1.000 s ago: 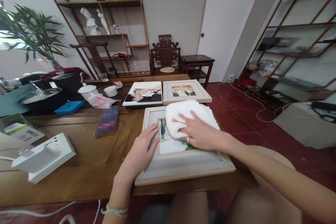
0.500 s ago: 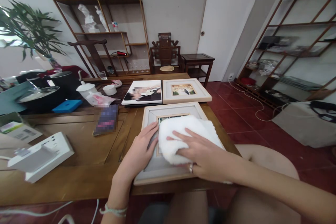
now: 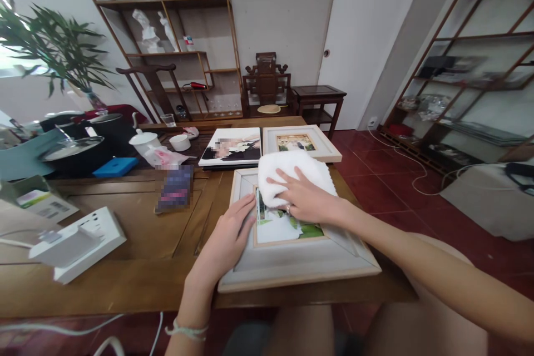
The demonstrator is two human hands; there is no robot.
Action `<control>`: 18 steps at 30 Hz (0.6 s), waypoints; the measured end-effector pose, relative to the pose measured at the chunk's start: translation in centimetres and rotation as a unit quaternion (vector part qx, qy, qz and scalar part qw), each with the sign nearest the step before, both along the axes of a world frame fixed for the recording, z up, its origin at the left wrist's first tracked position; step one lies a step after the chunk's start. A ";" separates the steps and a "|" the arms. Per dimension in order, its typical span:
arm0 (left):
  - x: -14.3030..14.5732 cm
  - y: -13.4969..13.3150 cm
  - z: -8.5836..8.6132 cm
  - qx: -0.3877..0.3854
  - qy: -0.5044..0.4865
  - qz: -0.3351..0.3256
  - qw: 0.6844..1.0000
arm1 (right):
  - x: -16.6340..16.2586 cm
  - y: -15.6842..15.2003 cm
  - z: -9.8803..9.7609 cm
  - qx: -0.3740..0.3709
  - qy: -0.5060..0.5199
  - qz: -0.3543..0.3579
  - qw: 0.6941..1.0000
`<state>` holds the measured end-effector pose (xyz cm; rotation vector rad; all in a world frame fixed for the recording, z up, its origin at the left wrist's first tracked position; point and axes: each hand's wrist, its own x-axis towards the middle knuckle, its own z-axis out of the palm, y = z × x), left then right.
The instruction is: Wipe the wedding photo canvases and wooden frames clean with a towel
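A picture frame [image 3: 287, 268] with a pale wide border lies flat on the wooden table, near its front edge. Its middle holds a photo [image 3: 311, 231] with green and white areas, partly covered. On the frame's left side rests my left hand [image 3: 227, 236], open, its fingers lying flat and pointing toward the photo. A fluffy white cloth [image 3: 277, 169] covers the upper part of the frame. My right hand [image 3: 306, 197] presses on this cloth with fingers spread and holds it against the frame; the thumb is hidden.
Behind the frame lie a second framed photo [image 3: 336, 154] and a photo panel [image 3: 212, 142]. To the left are a white power strip [image 3: 89, 245], a blue box [image 3: 115, 167], a blurred-out flat object [image 3: 175, 189], a white teapot [image 3: 144, 142] and a black pot [image 3: 75, 158].
My right hand has slid the cloth away from me, toward the frame's far edge, and the lower part of the photo shows. The left hand stays on the frame's left side.
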<state>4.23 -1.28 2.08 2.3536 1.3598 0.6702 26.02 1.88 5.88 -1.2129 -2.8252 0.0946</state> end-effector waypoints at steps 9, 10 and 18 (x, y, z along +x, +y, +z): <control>0.0 0.1 -0.5 0.015 0.005 -0.004 1.000 | 0.7 -10.6 4.7 -0.163 0.025 0.090 0.982; -0.1 0.1 -0.4 0.014 0.005 -0.004 1.000 | 0.6 -11.0 4.5 -0.159 0.037 0.094 0.982; -0.1 0.0 -0.2 0.015 0.004 -0.007 1.000 | 0.3 -7.0 -0.4 -0.043 0.045 0.003 0.998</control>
